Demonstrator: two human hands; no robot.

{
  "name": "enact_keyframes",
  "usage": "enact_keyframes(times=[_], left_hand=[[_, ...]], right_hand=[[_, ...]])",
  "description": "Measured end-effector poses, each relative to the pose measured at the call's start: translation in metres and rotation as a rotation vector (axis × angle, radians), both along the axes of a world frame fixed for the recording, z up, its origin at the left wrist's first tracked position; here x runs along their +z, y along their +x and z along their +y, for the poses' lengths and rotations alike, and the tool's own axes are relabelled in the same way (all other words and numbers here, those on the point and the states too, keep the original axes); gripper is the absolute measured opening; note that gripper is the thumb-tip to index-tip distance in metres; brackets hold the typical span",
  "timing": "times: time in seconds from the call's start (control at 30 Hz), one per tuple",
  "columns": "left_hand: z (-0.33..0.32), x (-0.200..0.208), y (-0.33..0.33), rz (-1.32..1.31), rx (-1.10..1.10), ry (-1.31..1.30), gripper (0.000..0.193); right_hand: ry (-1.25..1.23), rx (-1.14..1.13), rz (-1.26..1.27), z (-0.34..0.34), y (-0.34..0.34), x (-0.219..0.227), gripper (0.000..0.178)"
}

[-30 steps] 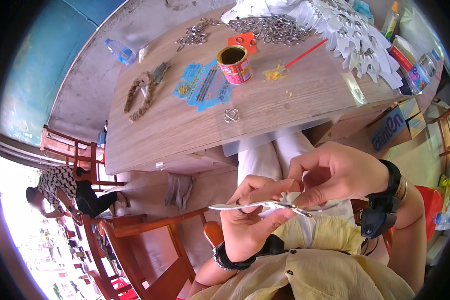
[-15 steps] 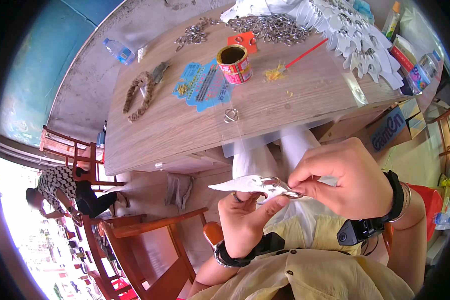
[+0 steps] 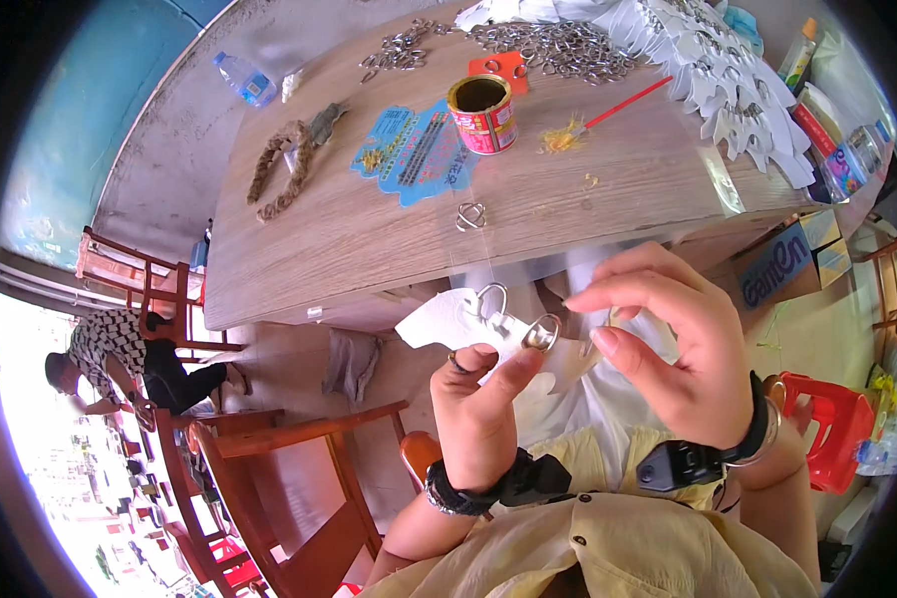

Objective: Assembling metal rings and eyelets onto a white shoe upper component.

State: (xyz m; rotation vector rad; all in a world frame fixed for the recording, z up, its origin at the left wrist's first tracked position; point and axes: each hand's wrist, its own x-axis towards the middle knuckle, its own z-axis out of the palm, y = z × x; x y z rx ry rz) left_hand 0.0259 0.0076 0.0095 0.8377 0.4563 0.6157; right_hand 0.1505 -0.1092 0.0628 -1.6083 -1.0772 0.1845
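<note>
My left hand [image 3: 476, 424] pinches a white cut piece of sheet material [image 3: 437, 319] between thumb and fingers, above my lap. Two silver metal rings [image 3: 541, 335] are on that piece, one upright at its upper edge and one by my thumb. Just to the right, my right hand [image 3: 690, 354] has its thumb and fingers apart, and it is off the piece. On the near part of the table [image 3: 339, 254] lie a couple of crossed metal rings [image 3: 470, 216].
An open red tin [image 3: 488, 132] stands on a blue card [image 3: 414, 159]. Right of it lies a red-handled brush [image 3: 623, 107]. Loose rings [image 3: 553, 50] are heaped at the back, beside stacked white pieces [image 3: 733, 95] with rings. A brown braided loop [image 3: 259, 179] lies left. Another person [image 3: 120, 344] sits far left.
My right hand has let go of the white piece and drawn away with its fingers spread. My left hand has turned the piece, so its rings now stand out more.
</note>
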Motion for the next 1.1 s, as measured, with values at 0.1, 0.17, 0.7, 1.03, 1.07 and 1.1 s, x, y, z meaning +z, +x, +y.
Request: enact_keyframes(times=[0.1,0.17,0.7,1.03,1.07,1.1], left_hand=[[-0.001,-0.003,0.0,-0.035,0.013,-0.022,0.018],[-0.002,-0.001,0.002,-0.056,0.032,-0.04,0.018],[-0.011,-0.004,0.005,0.082,0.128,0.116,0.017],[-0.001,-0.007,0.001,0.014,0.116,0.073,0.018],[0.001,-0.005,0.001,0.001,0.117,0.044,0.019],[0.003,-0.004,0.001,-0.013,0.118,0.016,0.019]], right_hand=[[0.018,-0.049,-0.096,0.005,-0.008,-0.002,0.014],[0.021,-0.113,-0.178,0.011,-0.016,-0.01,0.018],[-0.095,-0.318,-0.213,0.024,-0.035,-0.019,0.019],[-0.014,-0.253,-0.191,0.031,-0.037,-0.019,0.019],[-0.013,-0.221,-0.19,0.031,-0.036,-0.02,0.018],[-0.012,-0.189,-0.19,0.03,-0.035,-0.022,0.018]])
